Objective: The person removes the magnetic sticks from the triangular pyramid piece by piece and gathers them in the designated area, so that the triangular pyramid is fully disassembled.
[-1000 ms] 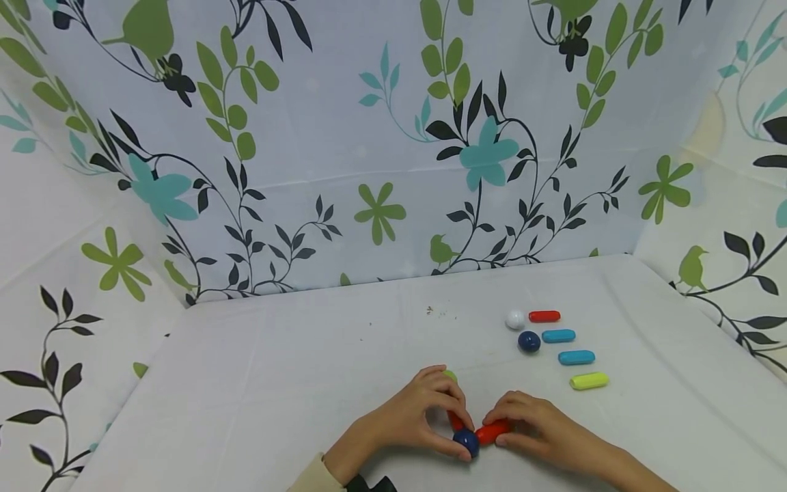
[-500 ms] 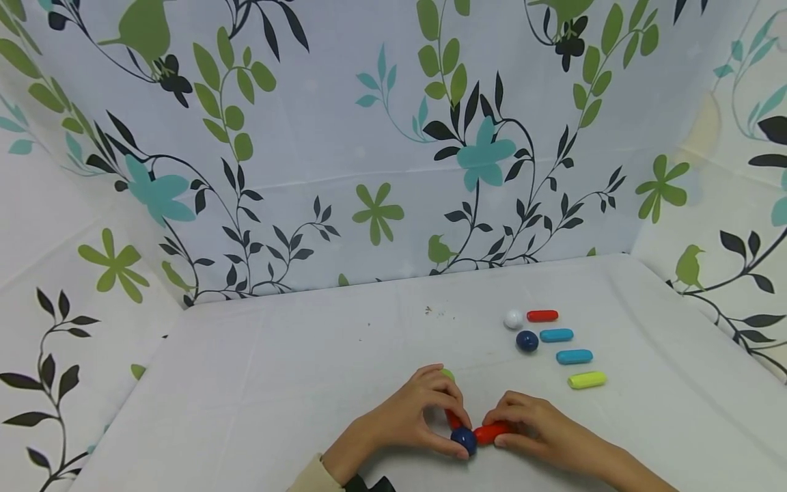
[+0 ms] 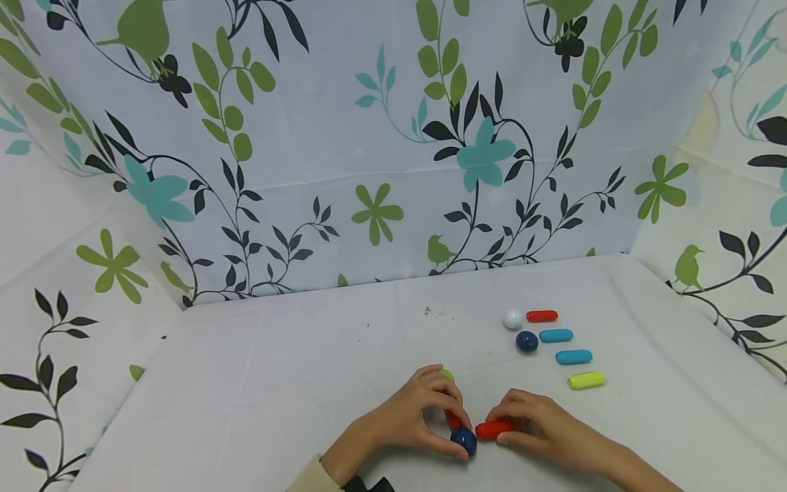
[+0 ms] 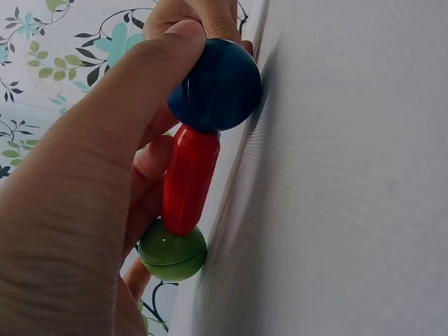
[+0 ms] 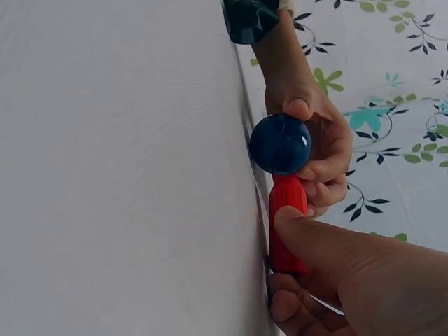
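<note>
My left hand [image 3: 418, 413] pinches a dark blue ball [image 3: 464, 442] between thumb and fingers near the front of the table. A red rod [image 4: 190, 178] joins that ball to a green ball [image 4: 173, 252], as the left wrist view shows; the left fingers lie along the rod. To the right, my right hand [image 3: 550, 430] pinches a second red rod [image 3: 493, 430] between thumb and fingers. This rod's near end is right beside the blue ball; whether they touch I cannot tell. From above, the left fingers cover much of the first rod and green ball.
On the white table [image 3: 277, 383], right of centre, lie a white ball [image 3: 513, 319], another dark blue ball [image 3: 527, 342], a red rod [image 3: 542, 316], two light blue rods [image 3: 574, 357] and a yellow-green rod [image 3: 586, 380]. A patterned curtain [image 3: 320, 137] hangs behind.
My right hand has shifted slightly right with its red rod, which now lies more level and slightly off from the blue ball. The left hand keeps its hold.
</note>
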A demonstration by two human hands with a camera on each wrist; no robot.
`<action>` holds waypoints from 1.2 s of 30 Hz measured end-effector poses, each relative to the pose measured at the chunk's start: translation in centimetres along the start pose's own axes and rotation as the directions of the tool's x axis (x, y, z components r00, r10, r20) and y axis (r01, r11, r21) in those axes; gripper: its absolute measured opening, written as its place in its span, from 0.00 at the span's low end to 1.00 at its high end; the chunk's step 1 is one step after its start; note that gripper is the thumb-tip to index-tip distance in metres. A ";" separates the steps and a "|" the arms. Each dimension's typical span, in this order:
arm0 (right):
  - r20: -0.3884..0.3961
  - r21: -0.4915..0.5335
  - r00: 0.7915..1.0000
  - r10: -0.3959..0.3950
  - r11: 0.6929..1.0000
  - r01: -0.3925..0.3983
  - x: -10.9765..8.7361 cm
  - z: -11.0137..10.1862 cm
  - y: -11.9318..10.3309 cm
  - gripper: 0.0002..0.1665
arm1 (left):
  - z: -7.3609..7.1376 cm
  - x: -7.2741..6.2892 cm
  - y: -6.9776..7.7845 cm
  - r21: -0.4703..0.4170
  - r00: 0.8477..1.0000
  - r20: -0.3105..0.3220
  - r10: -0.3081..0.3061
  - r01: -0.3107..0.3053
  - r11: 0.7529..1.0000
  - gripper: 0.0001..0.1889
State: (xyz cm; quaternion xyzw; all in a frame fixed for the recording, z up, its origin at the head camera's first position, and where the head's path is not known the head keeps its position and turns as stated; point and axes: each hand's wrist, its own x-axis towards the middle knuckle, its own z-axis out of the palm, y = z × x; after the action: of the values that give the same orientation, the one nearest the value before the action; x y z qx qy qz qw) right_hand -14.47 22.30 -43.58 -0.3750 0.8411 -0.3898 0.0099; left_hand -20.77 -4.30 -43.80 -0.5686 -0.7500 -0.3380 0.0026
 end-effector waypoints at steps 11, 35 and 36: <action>0.058 0.024 0.998 -0.028 0.999 0.027 -0.4 -1.9 0.3 0.10 | -0.1 -0.1 0.0 0.022 1.000 -0.007 0.017 -0.017 1.000 0.12; 0.096 -0.079 0.995 0.031 0.997 -0.023 -3.2 -8.1 2.2 0.13 | 0.1 -0.1 -0.1 0.022 0.999 -0.025 0.043 -0.042 0.999 0.13; 0.105 -0.075 0.994 0.031 0.997 -0.023 -3.3 -8.3 2.3 0.13 | 0.1 -0.1 -0.1 0.023 0.999 -0.025 0.043 -0.043 0.999 0.13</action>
State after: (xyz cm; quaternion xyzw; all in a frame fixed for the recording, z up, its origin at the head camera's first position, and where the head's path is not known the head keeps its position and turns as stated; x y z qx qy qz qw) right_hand -16.12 30.77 -40.23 -0.3838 0.8582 -0.3377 0.0459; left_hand -20.79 -4.35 -43.93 -0.5801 -0.7411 -0.3369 0.0259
